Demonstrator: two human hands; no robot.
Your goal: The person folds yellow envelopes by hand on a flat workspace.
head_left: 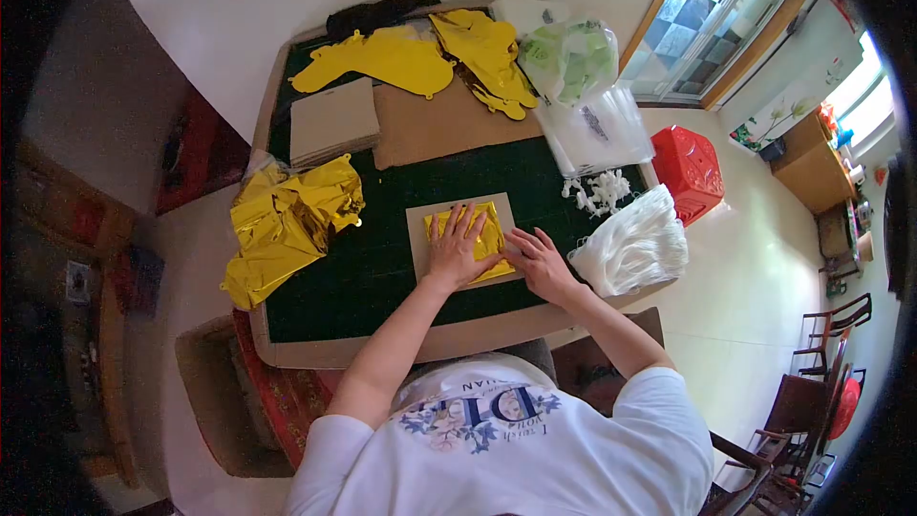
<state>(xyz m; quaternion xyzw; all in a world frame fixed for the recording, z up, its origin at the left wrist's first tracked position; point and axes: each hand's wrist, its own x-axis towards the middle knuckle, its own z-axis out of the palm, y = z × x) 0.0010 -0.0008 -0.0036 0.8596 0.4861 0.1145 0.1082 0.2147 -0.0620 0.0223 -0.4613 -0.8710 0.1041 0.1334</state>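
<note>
A folded gold foil sheet (491,220) lies on a square of tan cardboard (418,229), in front of me on the dark green tabletop. My left hand (460,247) rests flat on the foil with its fingers spread. At the foil's right edge lies my right hand (543,266), fingers extended and somewhat bent, touching the edge of the foil and cardboard. Neither hand appears to grip anything. Parts of the foil are hidden under both hands.
Crumpled gold foil (287,220) covers the table's left side, near stacked cardboard squares (332,122). Flat foil balloons (392,59) lie at the back. Clear plastic bags (597,129), small white pieces (599,193) and white string (635,247) occupy the right, beside a red stool (688,175).
</note>
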